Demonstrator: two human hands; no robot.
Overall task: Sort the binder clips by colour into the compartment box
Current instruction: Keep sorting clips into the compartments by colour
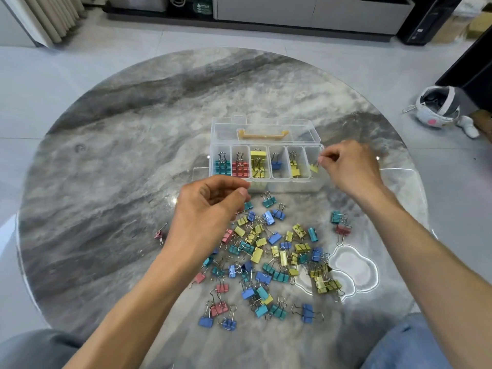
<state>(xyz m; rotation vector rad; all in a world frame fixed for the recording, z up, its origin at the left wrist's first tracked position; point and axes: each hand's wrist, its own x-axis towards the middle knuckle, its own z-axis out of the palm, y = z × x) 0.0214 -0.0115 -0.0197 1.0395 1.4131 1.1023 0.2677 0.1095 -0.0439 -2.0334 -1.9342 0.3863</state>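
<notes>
A round marble-patterned counter fills most of the view, with grey floor tiles around it. Near its middle sits a clear box with its lid folded back; a yellow handle shows on the lid. The box has a row of six compartments. From the left they hold teal clips, red clips, yellow clips, one blue clip and more yellow ones in the fifth.

On the near side of the box lies a loose pile of clips in yellow, blue, teal and pink-red, spread over the counter between the two forearms. One pink clip lies apart to the left of the pile, and a teal and a red one lie apart at the right.

The left hand hovers over the far left edge of the pile, just before the box, fingers curled toward the thumb; whether it holds a clip cannot be told. The right hand is at the right end of the box, thumb and forefinger pinching the wire of a yellow clip that hangs over the sixth compartment.

On the floor to the right lies a white helmet.
</notes>
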